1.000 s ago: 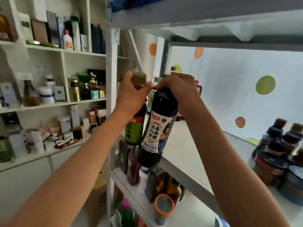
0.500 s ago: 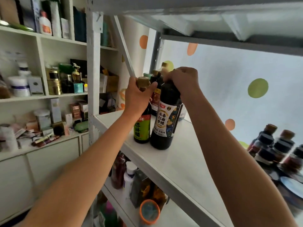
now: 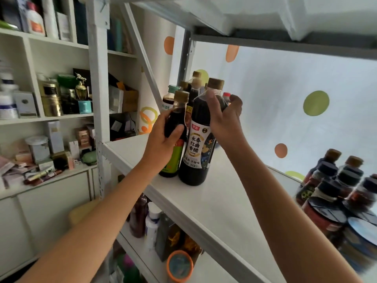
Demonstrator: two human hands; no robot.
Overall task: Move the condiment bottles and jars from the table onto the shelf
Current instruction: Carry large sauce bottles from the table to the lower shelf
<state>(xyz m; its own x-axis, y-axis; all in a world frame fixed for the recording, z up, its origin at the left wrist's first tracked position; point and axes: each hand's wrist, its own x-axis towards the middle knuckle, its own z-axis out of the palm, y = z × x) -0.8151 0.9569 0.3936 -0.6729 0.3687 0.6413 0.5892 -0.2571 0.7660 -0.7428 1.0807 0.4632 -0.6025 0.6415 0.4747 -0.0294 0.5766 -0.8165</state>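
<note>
Two dark bottles stand upright side by side on the white shelf (image 3: 206, 203). The larger vinegar bottle (image 3: 196, 156) has a dark label with Chinese characters and a tan cap. My right hand (image 3: 224, 117) is wrapped around its shoulder from the right. The smaller green-label bottle (image 3: 173, 158) stands just left of it, and my left hand (image 3: 163, 137) grips its upper body. Behind them, at the shelf's back left, stand several more dark bottles (image 3: 191, 92).
A cluster of dark-capped bottles and jars (image 3: 334, 193) fills the shelf's right end. The lower shelf (image 3: 140, 252) holds more bottles and an orange-rimmed jar (image 3: 179, 265). A white upright post (image 3: 98, 78) stands left, with a cluttered white cabinet (image 3: 51, 111) beyond.
Both bottles rose over the shelf edge and came down onto the shelf. My hands have slid from the caps down to the bottles' shoulders.
</note>
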